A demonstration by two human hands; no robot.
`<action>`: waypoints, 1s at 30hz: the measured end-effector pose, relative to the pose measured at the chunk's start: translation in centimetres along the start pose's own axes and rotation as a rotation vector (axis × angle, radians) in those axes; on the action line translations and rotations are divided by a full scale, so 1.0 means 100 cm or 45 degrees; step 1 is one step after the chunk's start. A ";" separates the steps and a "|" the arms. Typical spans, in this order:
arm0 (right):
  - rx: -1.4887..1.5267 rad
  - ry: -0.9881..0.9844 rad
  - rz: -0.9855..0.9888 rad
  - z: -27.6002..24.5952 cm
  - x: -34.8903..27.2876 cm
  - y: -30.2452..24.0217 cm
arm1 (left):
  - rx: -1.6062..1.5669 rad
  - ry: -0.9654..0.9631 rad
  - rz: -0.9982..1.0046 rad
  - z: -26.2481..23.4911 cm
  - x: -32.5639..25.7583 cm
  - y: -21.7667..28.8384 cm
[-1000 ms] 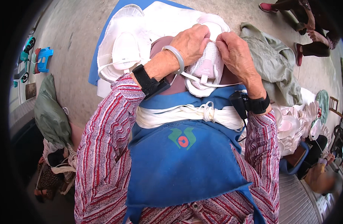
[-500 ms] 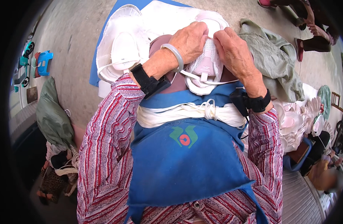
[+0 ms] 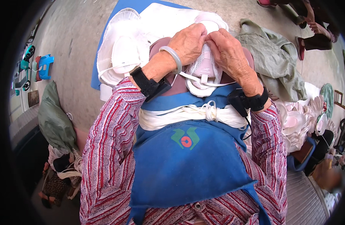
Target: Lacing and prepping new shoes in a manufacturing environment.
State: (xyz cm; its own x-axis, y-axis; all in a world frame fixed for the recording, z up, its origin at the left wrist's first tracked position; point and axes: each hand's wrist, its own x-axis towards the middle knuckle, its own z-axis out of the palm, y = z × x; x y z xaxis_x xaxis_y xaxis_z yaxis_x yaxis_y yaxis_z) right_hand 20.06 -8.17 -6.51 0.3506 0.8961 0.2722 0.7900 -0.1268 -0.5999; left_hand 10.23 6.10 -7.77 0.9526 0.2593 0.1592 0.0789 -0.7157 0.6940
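Observation:
A white-and-pink sneaker upper [image 3: 204,66] lies across my lap, its tongue end toward me. My left hand [image 3: 188,43] and my right hand [image 3: 229,52] meet over its front part, fingertips pinched close together on it. Whether a lace is between the fingertips is hidden. A white shoelace [image 3: 191,77] runs across the tongue, passing out beneath both wrists. Around my waist, over the blue apron [image 3: 187,172], a thick bundle of white laces [image 3: 161,118] is tied in a knot.
More white shoe uppers [image 3: 122,45] lie at the far left on a blue sheet [image 3: 96,75]. Grey-green cloth [image 3: 272,60] is heaped at the right, above a pile of pale shoe parts [image 3: 294,122]. A green sack [image 3: 56,116] stands left. Another person [image 3: 319,30] is at upper right.
My right hand has moved slightly left, and its fingertips now touch my left hand's over the sneaker upper.

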 end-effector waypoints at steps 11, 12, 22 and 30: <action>0.033 0.215 0.233 -0.006 -0.012 0.000 | -0.070 0.037 0.046 -0.001 -0.004 0.003; 0.008 0.209 0.195 -0.006 -0.011 0.000 | -0.069 0.037 0.047 0.000 -0.003 0.003; -0.006 0.188 0.120 -0.004 -0.011 -0.001 | -0.020 0.066 0.065 0.001 -0.003 0.001; -0.020 0.165 0.155 -0.004 -0.010 -0.001 | -0.010 0.046 0.056 -0.001 -0.004 0.001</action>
State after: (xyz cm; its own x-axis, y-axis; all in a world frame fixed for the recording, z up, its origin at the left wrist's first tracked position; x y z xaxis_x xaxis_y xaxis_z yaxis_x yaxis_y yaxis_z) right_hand 19.89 -9.19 -6.42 0.5051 0.8115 0.2939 0.7452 -0.2383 -0.6228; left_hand 9.82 5.97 -7.64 0.9438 0.2511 0.2149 0.0347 -0.7219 0.6911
